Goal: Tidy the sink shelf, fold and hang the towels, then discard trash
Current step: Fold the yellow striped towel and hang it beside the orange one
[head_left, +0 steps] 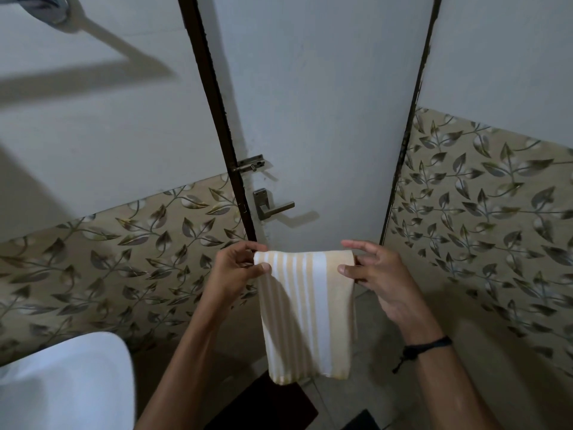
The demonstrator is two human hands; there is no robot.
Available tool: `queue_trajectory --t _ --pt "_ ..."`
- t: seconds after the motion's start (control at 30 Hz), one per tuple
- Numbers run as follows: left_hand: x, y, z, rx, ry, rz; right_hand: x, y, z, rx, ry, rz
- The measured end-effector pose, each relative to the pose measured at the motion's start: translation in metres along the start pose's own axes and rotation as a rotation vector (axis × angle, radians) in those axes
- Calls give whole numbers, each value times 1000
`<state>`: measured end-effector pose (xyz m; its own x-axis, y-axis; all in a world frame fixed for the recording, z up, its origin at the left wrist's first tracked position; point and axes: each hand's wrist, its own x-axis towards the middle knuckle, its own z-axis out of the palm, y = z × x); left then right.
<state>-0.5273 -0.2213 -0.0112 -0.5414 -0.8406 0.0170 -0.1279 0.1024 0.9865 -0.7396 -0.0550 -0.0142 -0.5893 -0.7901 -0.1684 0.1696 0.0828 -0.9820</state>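
Note:
A yellow-and-white striped towel [307, 311] hangs folded in front of me, held up by its top edge. My left hand [238, 268] pinches the top left corner between thumb and fingers. My right hand [372, 271] pinches the top right corner, other fingers spread. The towel's lower end dangles free above the floor. A black cord bracelet sits on my right wrist.
A white door [316, 119] with a bolt [249, 165] and lever handle [273, 207] stands straight ahead. Leaf-patterned tiles [483, 218] cover the lower walls. A white sink [62, 386] is at bottom left. A metal fixture [52, 9] sticks out at top left. A dark mat [263, 405] lies below.

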Motion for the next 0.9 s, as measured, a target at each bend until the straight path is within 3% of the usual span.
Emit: queue_trajectory --t 0.27,0.4,0.53,0.77,0.9 --pt "-1 -5 3 101 116 142 5 -4 -2 -282 91 -97" --pt "-2 -2 4 -106 107 141 5 -15 1 -299 110 -165" --pt "-3 0 9 -317 133 159 7 -27 4 -291 -17 -239" --pt "-3 17 17 -420 265 320 20 -53 15 -654 106 -320" --pt "2 32 10 -472 305 401 25 -74 29 -815 155 -465"
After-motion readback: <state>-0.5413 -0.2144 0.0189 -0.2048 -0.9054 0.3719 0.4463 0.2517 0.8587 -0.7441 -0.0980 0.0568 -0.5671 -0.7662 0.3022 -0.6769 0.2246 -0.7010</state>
